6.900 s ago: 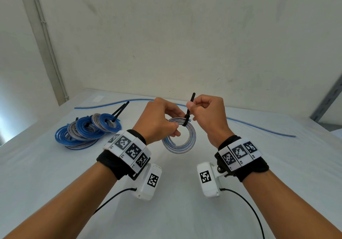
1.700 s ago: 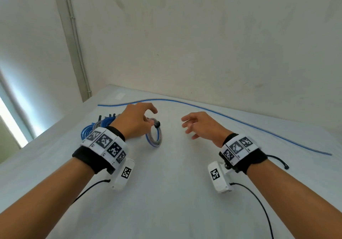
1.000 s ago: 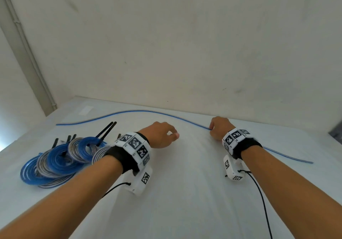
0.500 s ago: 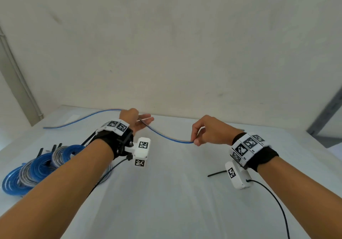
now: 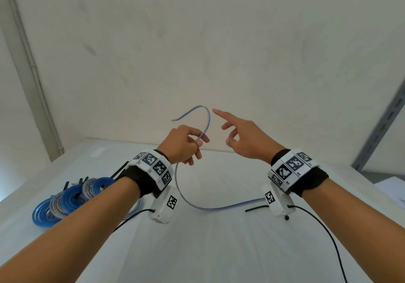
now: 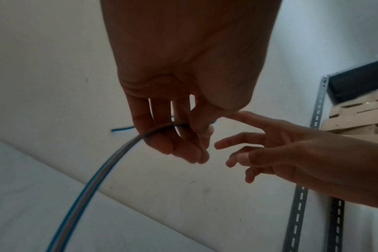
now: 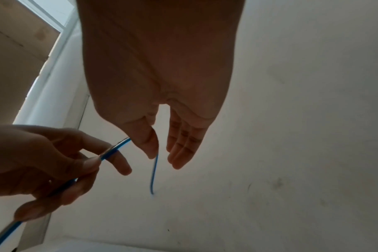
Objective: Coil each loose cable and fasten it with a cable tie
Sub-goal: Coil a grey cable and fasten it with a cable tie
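A long blue-and-grey cable [image 5: 198, 206] is lifted off the white table [image 5: 219, 250]. My left hand [image 5: 186, 144] pinches it near one end between thumb and fingers, seen close in the left wrist view as cable [image 6: 110, 162] under the fingers [image 6: 183, 148]. The free end [image 5: 190, 110] arcs up above that hand. My right hand [image 5: 238, 138] is raised beside it with fingers spread and the index finger pointing at the arc, holding nothing. In the right wrist view the cable tip [image 7: 153, 173] hangs just beyond the right fingers [image 7: 181, 146]. The rest of the cable trails across the table toward the right.
A pile of coiled, tied blue and grey cables [image 5: 70, 197] lies at the left of the table. One loose black cable tie [image 5: 255, 208] lies under my right wrist. A metal shelf upright [image 5: 381, 125] stands at the right. The wall is close behind.
Both hands have risen. My left hand has lifted the cable end off the table so it arcs upward. My right hand has let go of the cable and spread its fingers.
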